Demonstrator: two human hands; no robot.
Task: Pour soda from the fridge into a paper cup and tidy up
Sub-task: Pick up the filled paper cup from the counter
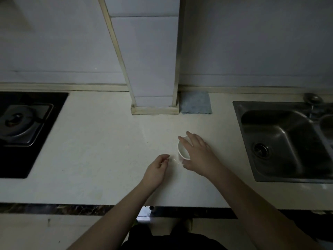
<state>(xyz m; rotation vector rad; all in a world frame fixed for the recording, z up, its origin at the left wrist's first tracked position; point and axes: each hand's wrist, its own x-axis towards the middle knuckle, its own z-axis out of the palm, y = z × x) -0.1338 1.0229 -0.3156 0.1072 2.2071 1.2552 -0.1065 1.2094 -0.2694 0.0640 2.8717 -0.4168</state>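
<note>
My right hand [197, 152] wraps a white paper cup [182, 150] standing upright on the pale kitchen surface [100, 145].

My fingers reach over the cup's rim and far side, thumb low at its near wall; my left hand [156, 170] hovers just beside it, loosely curled, grasping nothing. A steel sink [288, 141] lies to the right, a gas burner [19, 123] far left, a blue cloth [196, 102] by the tiled wall.

On the countertop [100, 150], the paper cup [182, 150] stands mid-counter, right hand [198, 154] over it and left hand [156, 168] just beside it to the left, with the stove [23, 123] far left, the sink [284, 139] right (cloth [196, 102] behind, by the wall).
</note>
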